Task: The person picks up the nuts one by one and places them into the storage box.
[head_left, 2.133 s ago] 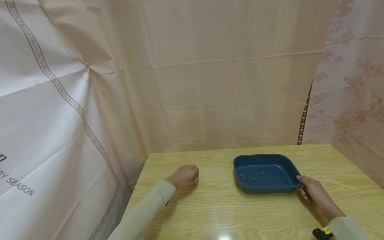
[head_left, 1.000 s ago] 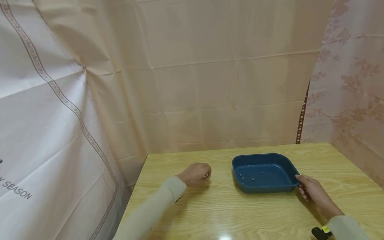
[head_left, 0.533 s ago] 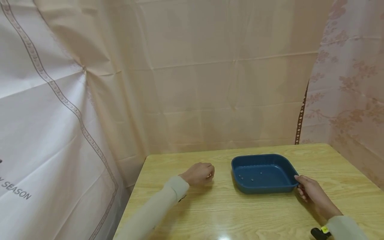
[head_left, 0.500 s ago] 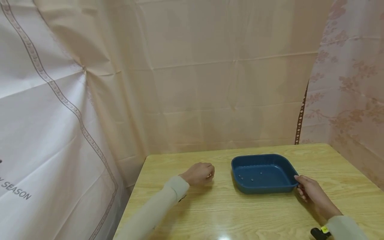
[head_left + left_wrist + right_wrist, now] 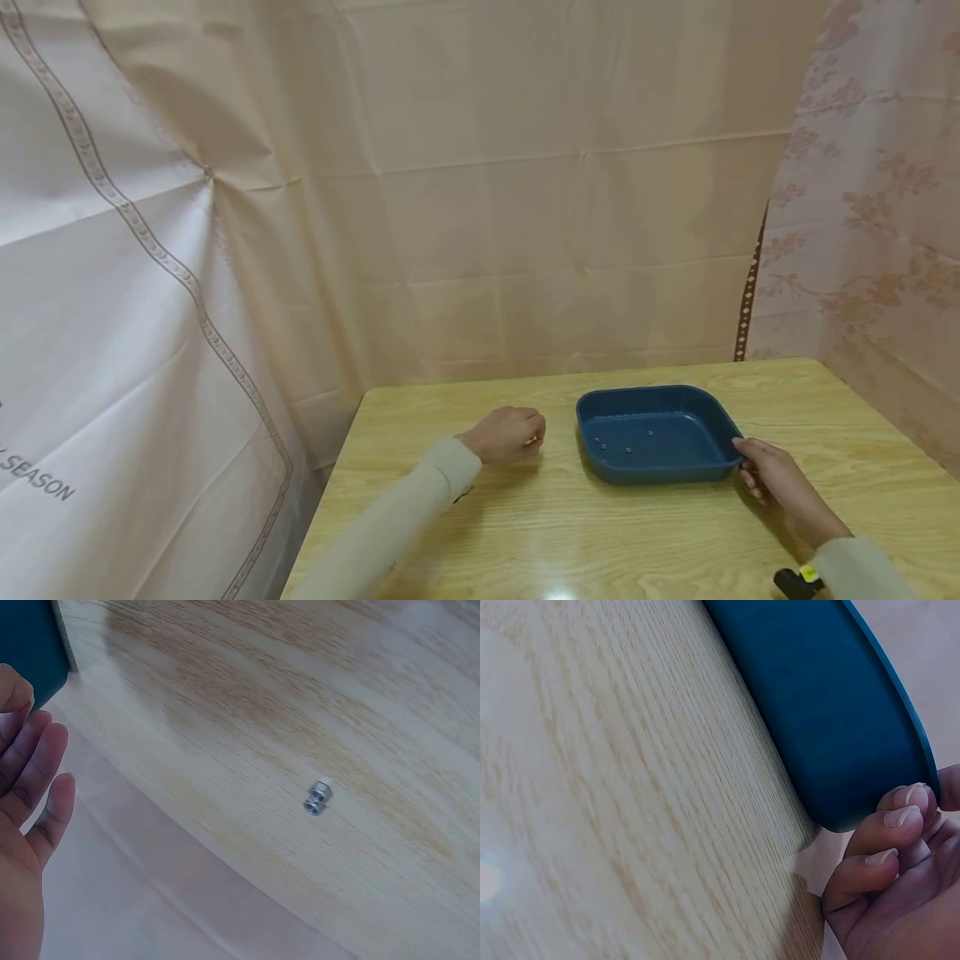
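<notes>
In the head view a dark blue plastic tray stands on the right half of the table. Several tiny metal nuts lie on its floor. My right hand grips the tray's near right corner, thumb at the rim and fingers curled against the outside wall, as the right wrist view confirms. Left of the tray, apart from it, my left hand is over the table with bent fingers. Its thumb and forefinger tips come close together; whatever may be between them is hidden. Two hex nuts touch each other on the table in the left wrist view.
The light wood-grain table carries everything. Behind it hangs a beige cloth, with a white printed cloth at left and a floral one at right. A black wrist-camera piece sits under the right cuff.
My left hand has moved right, toward the tray, quickly at first and then slowly. The right hand keeps its grip, and tray and nuts stay put apart from a slight shift of the view.
</notes>
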### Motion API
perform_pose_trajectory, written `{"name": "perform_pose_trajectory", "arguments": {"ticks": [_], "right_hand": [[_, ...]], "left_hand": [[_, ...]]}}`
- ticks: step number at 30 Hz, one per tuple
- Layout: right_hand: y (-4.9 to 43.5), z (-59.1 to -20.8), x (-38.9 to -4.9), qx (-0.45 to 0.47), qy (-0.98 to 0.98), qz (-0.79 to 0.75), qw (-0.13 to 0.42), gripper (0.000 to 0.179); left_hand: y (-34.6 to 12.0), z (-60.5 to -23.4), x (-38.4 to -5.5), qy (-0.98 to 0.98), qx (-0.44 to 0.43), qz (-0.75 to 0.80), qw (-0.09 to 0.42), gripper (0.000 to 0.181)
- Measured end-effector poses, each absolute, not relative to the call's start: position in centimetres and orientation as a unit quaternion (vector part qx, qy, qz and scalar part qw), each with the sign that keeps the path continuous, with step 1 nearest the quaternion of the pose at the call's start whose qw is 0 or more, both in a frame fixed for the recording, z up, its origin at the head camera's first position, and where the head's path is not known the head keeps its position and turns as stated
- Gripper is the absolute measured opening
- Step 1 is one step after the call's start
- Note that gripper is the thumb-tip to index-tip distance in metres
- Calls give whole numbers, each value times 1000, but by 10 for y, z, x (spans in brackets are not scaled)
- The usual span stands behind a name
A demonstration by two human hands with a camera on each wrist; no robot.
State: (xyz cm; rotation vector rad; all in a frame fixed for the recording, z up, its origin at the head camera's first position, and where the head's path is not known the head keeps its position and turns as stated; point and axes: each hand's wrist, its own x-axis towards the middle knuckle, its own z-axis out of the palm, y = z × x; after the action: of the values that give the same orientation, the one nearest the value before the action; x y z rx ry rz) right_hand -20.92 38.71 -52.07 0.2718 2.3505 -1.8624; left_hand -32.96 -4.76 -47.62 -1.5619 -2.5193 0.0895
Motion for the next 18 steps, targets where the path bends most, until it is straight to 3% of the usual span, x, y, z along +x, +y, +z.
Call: {"name": "perform_pose_trajectory", "arguments": {"ticks": [18], "right_hand": [[387, -522, -208, 84, 779, -620, 53, 42]], "left_hand": [[-17, -470, -328, -834, -544, 44, 86, 7]]}}
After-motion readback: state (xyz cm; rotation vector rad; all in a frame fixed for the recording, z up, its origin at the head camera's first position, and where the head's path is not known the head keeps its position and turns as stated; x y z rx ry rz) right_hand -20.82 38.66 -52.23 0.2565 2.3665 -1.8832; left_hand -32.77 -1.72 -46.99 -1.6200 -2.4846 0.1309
